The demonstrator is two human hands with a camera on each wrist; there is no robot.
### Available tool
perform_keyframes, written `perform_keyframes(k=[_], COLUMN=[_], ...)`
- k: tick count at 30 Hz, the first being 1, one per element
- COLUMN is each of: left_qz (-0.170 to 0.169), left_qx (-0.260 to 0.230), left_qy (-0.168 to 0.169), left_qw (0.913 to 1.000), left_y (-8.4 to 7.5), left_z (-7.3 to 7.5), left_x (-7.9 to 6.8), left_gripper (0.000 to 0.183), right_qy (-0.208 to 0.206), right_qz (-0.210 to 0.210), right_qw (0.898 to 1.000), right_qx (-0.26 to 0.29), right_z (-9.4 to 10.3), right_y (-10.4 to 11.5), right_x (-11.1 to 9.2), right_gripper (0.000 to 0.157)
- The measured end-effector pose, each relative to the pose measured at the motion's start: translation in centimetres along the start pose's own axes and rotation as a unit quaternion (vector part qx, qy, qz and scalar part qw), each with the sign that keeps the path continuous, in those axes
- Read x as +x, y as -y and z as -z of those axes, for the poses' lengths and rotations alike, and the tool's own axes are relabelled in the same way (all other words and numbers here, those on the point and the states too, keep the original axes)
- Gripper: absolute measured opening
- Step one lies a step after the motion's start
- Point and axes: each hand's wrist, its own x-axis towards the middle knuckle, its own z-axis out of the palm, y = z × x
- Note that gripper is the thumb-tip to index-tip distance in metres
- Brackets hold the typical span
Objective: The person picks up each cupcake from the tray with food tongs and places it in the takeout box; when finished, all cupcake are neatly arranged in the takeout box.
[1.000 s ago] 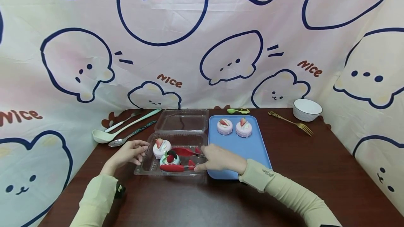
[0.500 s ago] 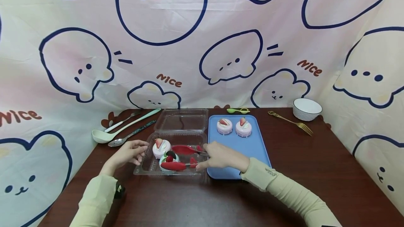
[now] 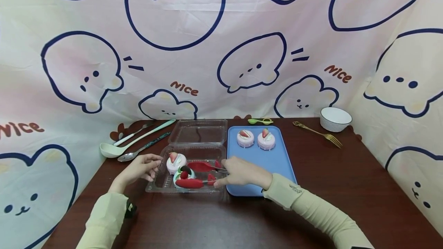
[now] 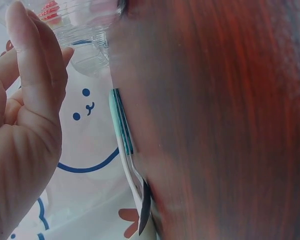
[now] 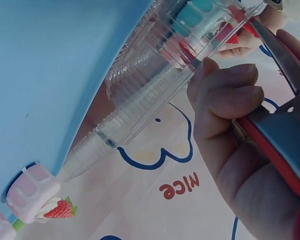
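My right hand [image 3: 238,171] grips red-headed metal tongs [image 3: 189,183] over a clear plastic container [image 3: 169,191]. The tongs' two heads stand around a mint cake [image 3: 184,174] topped with a berry and a dark cookie, one in front and one behind at the right. Beside it in the container sits a pink cake [image 3: 176,163] with a strawberry. At the container's left rim rests my left hand [image 3: 138,170], its fingers loosely bent. In the right wrist view the fingers [image 5: 235,95] wrap the tongs' handle close to the container's wall.
On a blue tray [image 3: 263,164] at the right stand two pink strawberry cakes [image 3: 266,140]. The container's lid [image 3: 198,131] lies back. At the left lie a ladle [image 3: 110,150], a spoon [image 3: 127,156] and another utensil. A gold fork [image 3: 322,134] and white bowl [image 3: 335,120] are far right.
The tongs shift slightly around the mint cake and come back to nearly the same place. My left hand stays at the container's rim.
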Motion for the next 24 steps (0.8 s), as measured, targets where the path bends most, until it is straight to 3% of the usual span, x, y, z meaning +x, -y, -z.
perform_keyframes(k=[16, 21, 24], left_qz=[-0.002, -0.004, -0.005], left_qx=[-0.001, -0.006, -0.003], left_qy=[-0.001, 0.004, 0.003], left_qw=[1.0000, 1.0000, 1.0000], left_y=[0.0, 0.2, 0.3], left_z=[0.0, 0.0, 0.1], left_x=[-0.2, -0.1, 0.0], left_gripper=[0.046, 0.045, 0.045], right_qy=[-0.029, -0.069, -0.107], right_qz=[0.022, 0.024, 0.003], right_qw=[0.998, 0.995, 0.992], right_qx=[0.049, 0.065, 0.059], right_z=[0.9, 2.0, 2.7], right_y=[-1.0, -2.3, -3.3], right_x=[-0.9, -2.0, -2.6], right_gripper=[0.052, 0.047, 0.046])
